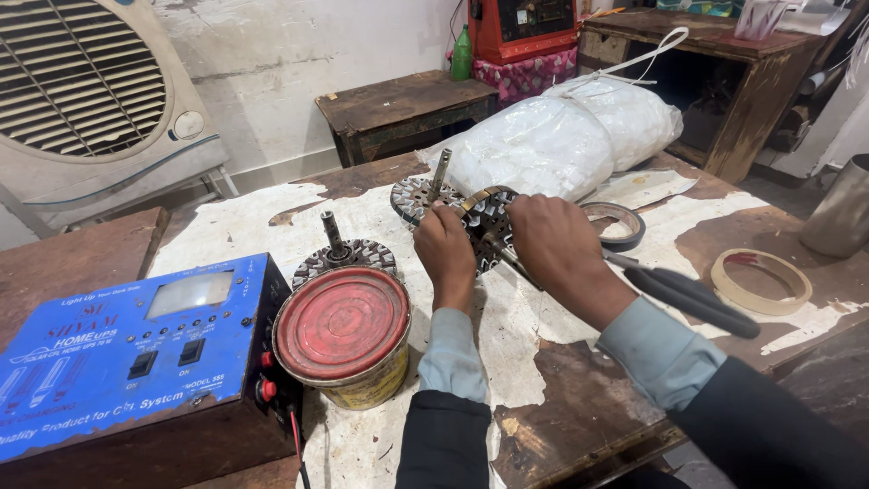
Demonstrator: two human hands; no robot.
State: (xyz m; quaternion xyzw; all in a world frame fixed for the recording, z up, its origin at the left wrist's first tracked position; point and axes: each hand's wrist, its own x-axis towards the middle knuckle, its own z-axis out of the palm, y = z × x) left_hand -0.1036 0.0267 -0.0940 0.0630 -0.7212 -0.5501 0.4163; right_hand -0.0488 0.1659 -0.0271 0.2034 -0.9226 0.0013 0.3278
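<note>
My left hand (pixel 446 246) and my right hand (pixel 557 244) both grip a round metal stator core (pixel 489 226) that stands on edge on the worn wooden table (pixel 579 389). A brownish strip arcs over the top of the core between my fingers. Two more stator cores with upright shafts lie nearby: one (pixel 418 194) just behind my left hand, another (pixel 344 257) to the left. Black-handled pliers (pixel 692 297) lie under my right forearm.
A red-lidded tin (pixel 342 333) and a blue electrical box (pixel 136 349) sit at the left. A white plastic bag (pixel 561 140) lies behind the cores. Tape rings (pixel 620 224) (pixel 760 279) rest to the right, and a metal vessel (pixel 842 213) stands at the far right. A cooler (pixel 90 91) stands at back left.
</note>
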